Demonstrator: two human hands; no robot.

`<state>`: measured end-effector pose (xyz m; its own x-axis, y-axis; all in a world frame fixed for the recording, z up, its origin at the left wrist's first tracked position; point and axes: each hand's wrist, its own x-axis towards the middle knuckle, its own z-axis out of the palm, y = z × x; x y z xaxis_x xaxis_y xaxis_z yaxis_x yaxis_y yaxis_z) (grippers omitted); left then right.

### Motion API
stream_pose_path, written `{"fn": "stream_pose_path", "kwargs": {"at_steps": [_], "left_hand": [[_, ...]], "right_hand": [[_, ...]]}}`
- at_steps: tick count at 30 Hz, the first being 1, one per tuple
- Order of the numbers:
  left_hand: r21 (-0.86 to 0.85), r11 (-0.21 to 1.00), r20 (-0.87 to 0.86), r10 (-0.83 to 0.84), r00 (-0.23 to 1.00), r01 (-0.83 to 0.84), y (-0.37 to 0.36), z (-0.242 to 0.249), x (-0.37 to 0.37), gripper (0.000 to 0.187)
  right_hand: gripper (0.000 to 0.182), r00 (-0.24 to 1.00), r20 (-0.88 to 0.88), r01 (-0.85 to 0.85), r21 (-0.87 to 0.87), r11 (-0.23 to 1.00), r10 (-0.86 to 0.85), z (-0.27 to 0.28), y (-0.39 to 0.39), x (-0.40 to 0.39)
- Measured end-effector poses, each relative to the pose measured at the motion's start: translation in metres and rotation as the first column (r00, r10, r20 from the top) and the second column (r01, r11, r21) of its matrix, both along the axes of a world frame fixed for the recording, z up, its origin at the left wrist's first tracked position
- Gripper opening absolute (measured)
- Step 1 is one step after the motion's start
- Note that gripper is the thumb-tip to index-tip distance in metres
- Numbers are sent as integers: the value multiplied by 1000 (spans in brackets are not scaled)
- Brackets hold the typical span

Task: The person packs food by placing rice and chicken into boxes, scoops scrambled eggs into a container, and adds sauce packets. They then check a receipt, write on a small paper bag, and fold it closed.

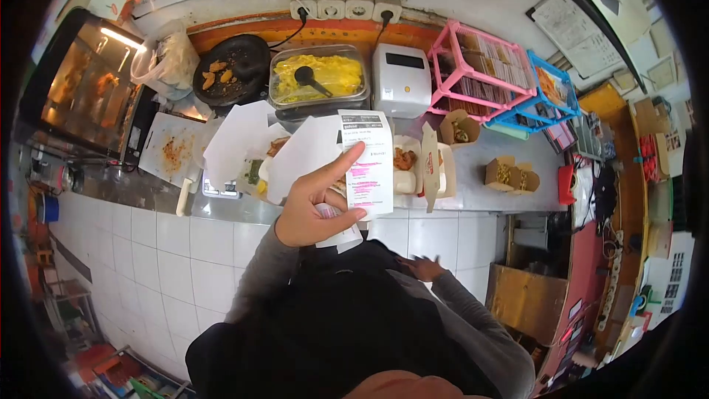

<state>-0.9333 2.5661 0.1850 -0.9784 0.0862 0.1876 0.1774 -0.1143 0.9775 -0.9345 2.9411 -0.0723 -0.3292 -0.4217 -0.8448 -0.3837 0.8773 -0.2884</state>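
In front of the counter, my left hand point(314, 203) is closed on a long printed receipt point(373, 177) with pink-highlighted lines. Its thumb and index finger press the paper, and the receipt's lower end curls below the hand. My right hand point(423, 268) hangs low beside my body, its fingers apart and holding nothing. Behind the receipt, white takeaway boxes with raised lids point(303, 155) stand on the counter, food partly visible inside. Just right of the paper sits an open box with fried food point(405, 160); the receipt hides part of this row.
A knife point(187, 192) lies at the counter's front edge by a stained cutting board point(173, 149). Along the back stand a metal tray of yellow food point(325, 66), a black pan point(230, 66), a white printer point(402, 81) and a pink rack point(480, 77). Small brown boxes point(509, 176) stand right.
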Motion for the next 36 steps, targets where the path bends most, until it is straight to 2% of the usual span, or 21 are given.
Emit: {"fn": "stream_pose_path", "kwargs": {"at_steps": [1,2,3,4,5,6,7,8,10,14,16,19,20,21,23,26,29,32,35,36], "left_hand": [[3,1000,4,-10,1000,10,3,5,-1,78],[-2,1000,-8,-7,1000,7,5,7,-2,78],[-8,1000,-17,-11,1000,11,7,9,-5,78],[-17,1000,-25,-22,999,22,8,11,-9,78],[-12,999,-5,-35,999,35,9,14,-12,78],[-35,998,-17,-52,999,51,8,16,-16,78],[-52,997,-31,-66,997,64,8,15,-20,78],[-62,995,-48,-75,996,72,11,14,-23,78],[-71,995,-70,-69,995,64,18,17,-35,78],[-106,993,-47,-50,998,45,45,21,-45,79],[-140,990,-48,-17,999,11,62,23,-56,80],[-183,983,-33,26,999,-32,93,23,-79,81],[-170,985,-40,35,999,-42,108,25,-89,81],[-162,985,-49,51,997,-58,123,28,-99,82],[-129,989,-46,74,996,-79,154,31,-119,82],[-117,993,-48,27,999,-32,192,34,-149,82],[-140,989,-79,38,996,-49,222,40,-168,82],[-148,984,-77,88,993,-99,242,51,-178,83],[-197,972,-65,113,991,-124,256,46,-188,84],[-220,967,-67,118,991,-130,260,43,-192,84]], "right_hand": [[54,985,-88,-123,251,960,149,-7,9,-5],[51,879,-143,-323,523,789,455,-28,27,-5],[49,813,-272,-228,666,710,516,-90,59,-3],[52,923,-117,-231,596,769,368,-55,45,-26],[53,968,-226,-16,393,920,113,-37,41,-36],[53,951,-261,210,162,964,-163,-27,42,-38],[55,900,-290,330,-41,943,-327,-14,34,-39],[53,858,-308,381,-154,912,-410,-2,24,-41],[48,818,-61,455,-541,708,-573,-14,26,-51],[41,906,-83,270,-640,719,-415,9,38,-98],[39,803,159,555,-551,624,-574,24,54,-138],[35,735,190,583,-668,463,-650,70,87,-203],[33,740,129,504,-755,419,-660,71,104,-227],[31,721,113,497,-771,397,-683,88,117,-247],[30,737,-26,399,-789,466,-675,111,149,-284],[31,662,-129,320,-843,433,-739,131,187,-321],[33,584,-27,382,-873,304,-811,127,215,-347],[29,599,-12,347,-897,273,-800,124,231,-369],[23,567,-74,245,-936,253,-821,126,254,-399],[20,509,-86,198,-957,214,-857,127,265,-415]]}}
